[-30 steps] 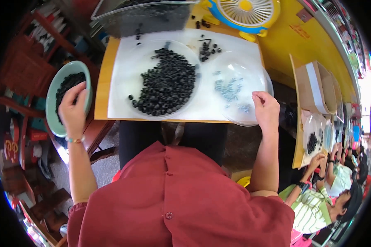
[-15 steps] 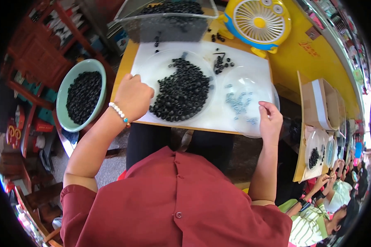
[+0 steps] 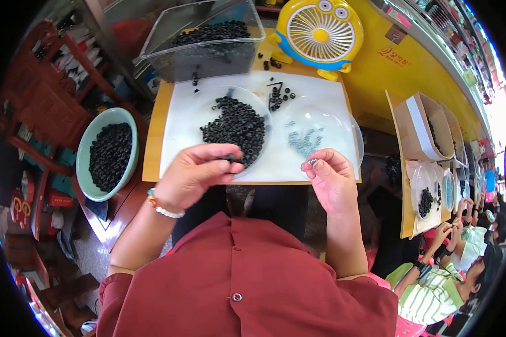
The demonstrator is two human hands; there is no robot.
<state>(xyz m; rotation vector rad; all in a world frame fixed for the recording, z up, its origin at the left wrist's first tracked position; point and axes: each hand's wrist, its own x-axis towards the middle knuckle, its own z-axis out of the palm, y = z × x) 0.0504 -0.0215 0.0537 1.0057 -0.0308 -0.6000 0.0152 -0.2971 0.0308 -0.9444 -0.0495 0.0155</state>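
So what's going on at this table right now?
A person's left hand pinches a small black piece; the right hand holds something small and shiny. The hands are apart, near the table's front edge. Black pieces lie piled on the left clear plate, with small pale-blue pieces on the right clear plate.

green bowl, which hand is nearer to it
Left: the left hand is right of the green bowl, with a gap; the right hand is farther right, near the pale blue pieces.
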